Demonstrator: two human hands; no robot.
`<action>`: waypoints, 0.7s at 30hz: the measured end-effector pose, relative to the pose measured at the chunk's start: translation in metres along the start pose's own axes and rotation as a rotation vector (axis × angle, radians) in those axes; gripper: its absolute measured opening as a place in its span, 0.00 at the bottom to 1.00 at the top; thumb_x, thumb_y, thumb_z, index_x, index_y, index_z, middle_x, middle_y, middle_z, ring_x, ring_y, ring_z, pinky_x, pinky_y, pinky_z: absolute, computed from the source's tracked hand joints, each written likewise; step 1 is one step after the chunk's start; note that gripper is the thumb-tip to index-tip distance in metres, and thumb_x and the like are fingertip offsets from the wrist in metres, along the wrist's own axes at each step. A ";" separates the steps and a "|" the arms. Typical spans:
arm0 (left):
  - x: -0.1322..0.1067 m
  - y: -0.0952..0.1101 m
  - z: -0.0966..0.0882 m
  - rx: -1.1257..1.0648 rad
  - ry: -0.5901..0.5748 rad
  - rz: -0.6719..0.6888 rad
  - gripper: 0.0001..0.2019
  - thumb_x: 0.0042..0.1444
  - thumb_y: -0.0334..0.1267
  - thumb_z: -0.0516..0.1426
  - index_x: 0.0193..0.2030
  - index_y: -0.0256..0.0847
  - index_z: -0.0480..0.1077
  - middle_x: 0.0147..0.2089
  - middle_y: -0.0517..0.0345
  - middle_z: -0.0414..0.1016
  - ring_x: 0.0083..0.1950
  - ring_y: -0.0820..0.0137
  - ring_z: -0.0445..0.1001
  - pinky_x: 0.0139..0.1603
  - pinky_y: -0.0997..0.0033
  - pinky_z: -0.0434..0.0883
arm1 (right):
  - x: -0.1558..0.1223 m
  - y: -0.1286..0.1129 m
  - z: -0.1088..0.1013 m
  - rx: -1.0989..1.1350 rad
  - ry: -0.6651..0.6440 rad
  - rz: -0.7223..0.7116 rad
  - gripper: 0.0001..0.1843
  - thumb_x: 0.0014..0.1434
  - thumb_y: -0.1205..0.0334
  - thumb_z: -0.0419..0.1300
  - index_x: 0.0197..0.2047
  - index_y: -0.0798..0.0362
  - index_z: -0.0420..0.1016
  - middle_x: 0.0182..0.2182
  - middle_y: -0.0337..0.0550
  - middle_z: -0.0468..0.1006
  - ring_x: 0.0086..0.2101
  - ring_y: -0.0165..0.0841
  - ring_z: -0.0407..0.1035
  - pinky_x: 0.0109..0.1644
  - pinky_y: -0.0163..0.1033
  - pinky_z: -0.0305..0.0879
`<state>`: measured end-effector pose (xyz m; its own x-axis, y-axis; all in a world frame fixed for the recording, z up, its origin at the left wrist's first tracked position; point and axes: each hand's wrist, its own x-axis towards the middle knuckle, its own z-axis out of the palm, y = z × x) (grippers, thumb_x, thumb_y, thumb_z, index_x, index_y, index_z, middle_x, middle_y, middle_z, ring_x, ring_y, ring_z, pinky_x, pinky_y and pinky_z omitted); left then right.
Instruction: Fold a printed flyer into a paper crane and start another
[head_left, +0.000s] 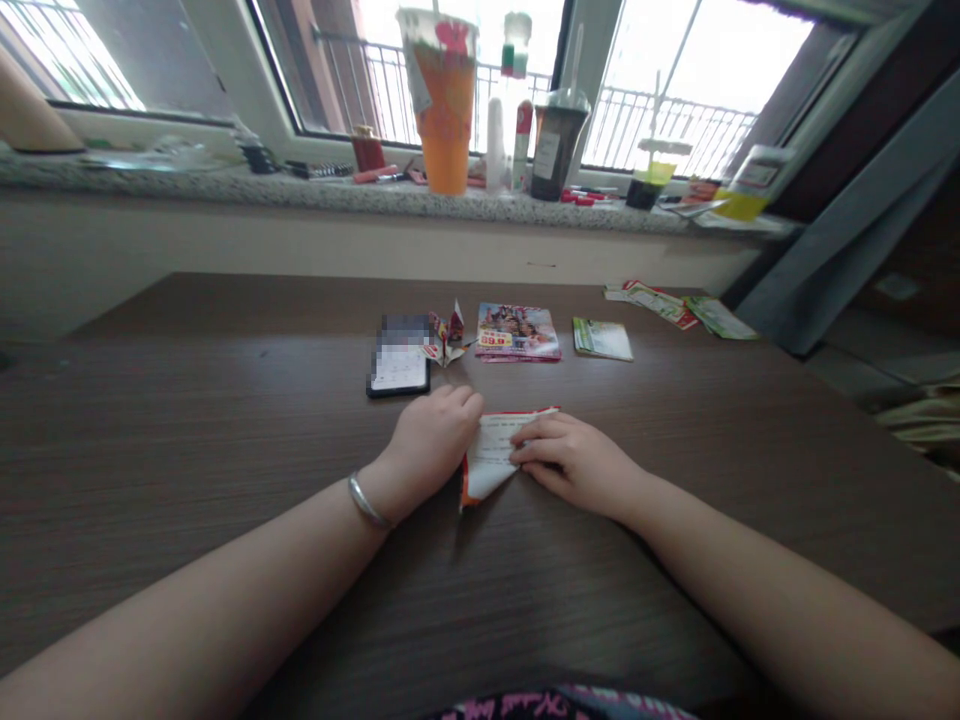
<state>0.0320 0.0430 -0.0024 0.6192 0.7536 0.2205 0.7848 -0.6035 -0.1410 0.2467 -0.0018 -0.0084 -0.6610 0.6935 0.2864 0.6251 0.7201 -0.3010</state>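
A folded piece of printed paper [491, 455], white with a red and orange edge, lies on the dark wooden table [225, 420] between my hands. My left hand [431, 435], with a silver bangle on its wrist, has its fingers curled and rests on the paper's left edge. My right hand [574, 460] lies on the paper's right side, fingertips pressed together on a fold. Both hands are closed on the paper.
Beyond my hands lie a phone [399, 368], a small folded paper figure [446, 338], a colourful leaflet [517, 332], a green card [602, 339] and more leaflets [675, 305] at the far right. The windowsill [225, 188] holds an orange cup [444, 100], a dark drink cup [556, 145] and bottles.
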 end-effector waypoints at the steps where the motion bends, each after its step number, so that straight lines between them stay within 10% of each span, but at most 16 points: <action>1: 0.000 -0.001 0.001 -0.012 0.004 -0.006 0.06 0.60 0.29 0.51 0.34 0.37 0.68 0.36 0.51 0.72 0.39 0.62 0.70 0.34 0.67 0.65 | 0.000 0.001 0.000 0.016 0.001 0.005 0.09 0.62 0.65 0.56 0.41 0.49 0.78 0.45 0.42 0.78 0.47 0.35 0.71 0.55 0.44 0.65; 21: 0.000 -0.007 0.007 -0.169 0.020 -0.013 0.07 0.60 0.32 0.52 0.37 0.39 0.71 0.37 0.53 0.71 0.40 0.65 0.68 0.40 0.68 0.65 | 0.005 0.012 0.005 0.165 0.057 0.027 0.04 0.59 0.65 0.61 0.37 0.49 0.78 0.42 0.43 0.79 0.45 0.33 0.71 0.53 0.44 0.64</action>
<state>0.0265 0.0496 -0.0085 0.6070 0.7572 0.2411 0.7760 -0.6303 0.0257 0.2483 0.0102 -0.0149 -0.6171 0.7162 0.3260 0.5630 0.6913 -0.4529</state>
